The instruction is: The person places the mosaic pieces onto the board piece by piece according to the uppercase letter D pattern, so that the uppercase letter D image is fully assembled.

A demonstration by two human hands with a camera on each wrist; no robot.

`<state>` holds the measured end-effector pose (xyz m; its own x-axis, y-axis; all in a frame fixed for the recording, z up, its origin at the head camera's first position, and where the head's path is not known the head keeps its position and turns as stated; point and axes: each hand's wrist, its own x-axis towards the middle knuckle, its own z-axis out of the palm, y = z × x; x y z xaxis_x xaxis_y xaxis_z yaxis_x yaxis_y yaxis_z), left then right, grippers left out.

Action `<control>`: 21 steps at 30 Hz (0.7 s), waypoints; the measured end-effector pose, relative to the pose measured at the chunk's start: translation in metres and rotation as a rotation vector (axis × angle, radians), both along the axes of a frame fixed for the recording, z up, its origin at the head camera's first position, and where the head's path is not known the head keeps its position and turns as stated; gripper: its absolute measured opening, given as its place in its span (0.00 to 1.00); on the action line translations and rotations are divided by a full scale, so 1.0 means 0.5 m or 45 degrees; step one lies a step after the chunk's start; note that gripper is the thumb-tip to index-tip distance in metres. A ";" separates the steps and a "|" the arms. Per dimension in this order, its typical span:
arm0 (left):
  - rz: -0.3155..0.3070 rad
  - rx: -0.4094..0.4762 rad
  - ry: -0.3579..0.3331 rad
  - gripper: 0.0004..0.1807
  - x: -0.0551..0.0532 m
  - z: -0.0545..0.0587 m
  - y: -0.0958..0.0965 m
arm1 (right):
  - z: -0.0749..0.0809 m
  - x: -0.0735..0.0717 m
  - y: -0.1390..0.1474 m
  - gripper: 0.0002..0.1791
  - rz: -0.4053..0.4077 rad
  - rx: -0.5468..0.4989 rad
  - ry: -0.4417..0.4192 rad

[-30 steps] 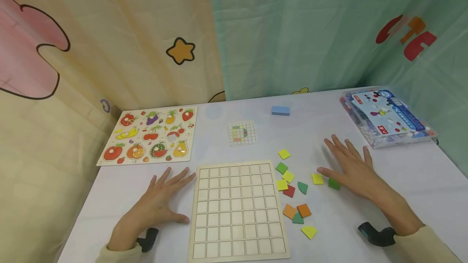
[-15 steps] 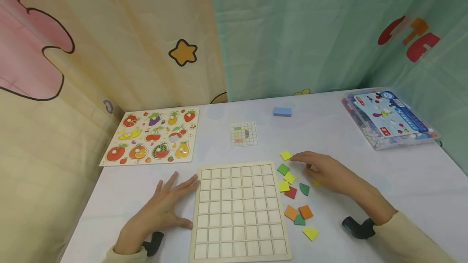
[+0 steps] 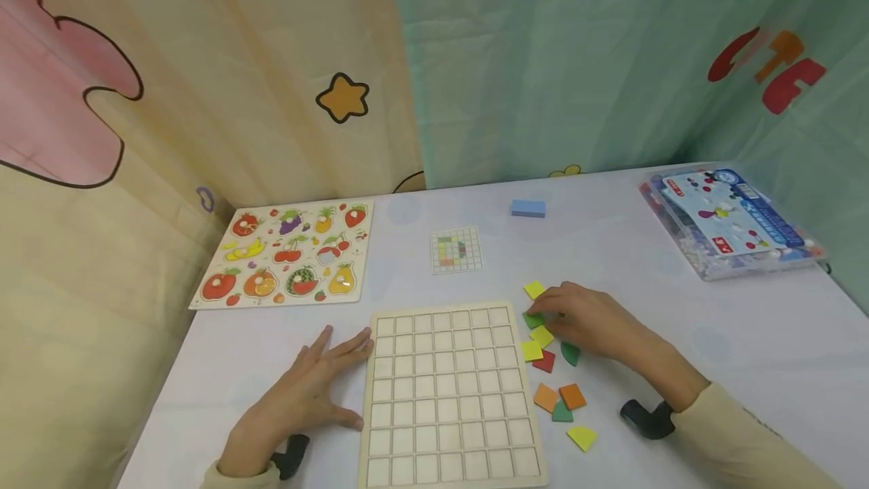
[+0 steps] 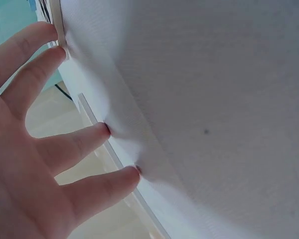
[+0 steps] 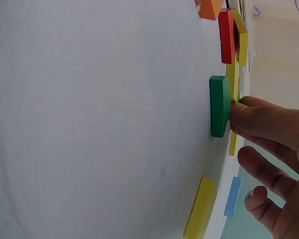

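Observation:
In the head view my right hand (image 3: pixel 597 323) reaches over a scatter of small flat pieces. Its thumb and index finger pinch a green square (image 3: pixel 532 320), partly covered by the fingertips. Around it lie yellow squares (image 3: pixel 541 336), a red square (image 3: pixel 545 361) and a green quarter-round piece (image 3: pixel 570 353); the right wrist view shows that green piece (image 5: pixel 220 106) just beside the thumb. My left hand (image 3: pixel 299 395) rests with fingers spread, fingertips at the left edge of a wooden grid board (image 3: pixel 441 398).
Orange squares (image 3: pixel 572 396) and a yellow quarter-round piece (image 3: pixel 581 438) lie nearer me. Beyond the board are a small patterned grid card (image 3: pixel 456 262), a blue block (image 3: pixel 528 208), a fruit puzzle (image 3: pixel 319 278) at left and a clear plastic case (image 3: pixel 733 221) at right.
My right hand has moved left from the table's right side, passed near the far yellow square, and come down on the green square. The left hand stays beside the board.

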<state>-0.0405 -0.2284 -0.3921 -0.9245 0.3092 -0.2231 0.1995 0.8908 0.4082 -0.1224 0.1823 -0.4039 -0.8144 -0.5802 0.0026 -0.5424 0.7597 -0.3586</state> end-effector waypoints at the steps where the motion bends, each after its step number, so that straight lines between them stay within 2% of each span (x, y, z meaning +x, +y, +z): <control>1: 0.005 0.005 -0.005 0.58 0.001 0.001 0.000 | -0.001 0.000 0.000 0.18 -0.017 0.000 0.009; 8: 0.009 0.039 -0.049 0.60 0.002 0.003 -0.002 | -0.002 0.005 0.001 0.16 -0.054 -0.002 0.047; 15: 0.001 0.058 -0.053 0.60 -0.001 0.003 -0.001 | 0.009 0.014 0.004 0.14 -0.105 -0.039 0.107; 21: 0.018 0.035 -0.043 0.60 -0.001 0.005 0.000 | 0.023 0.019 -0.022 0.13 -0.084 -0.125 0.044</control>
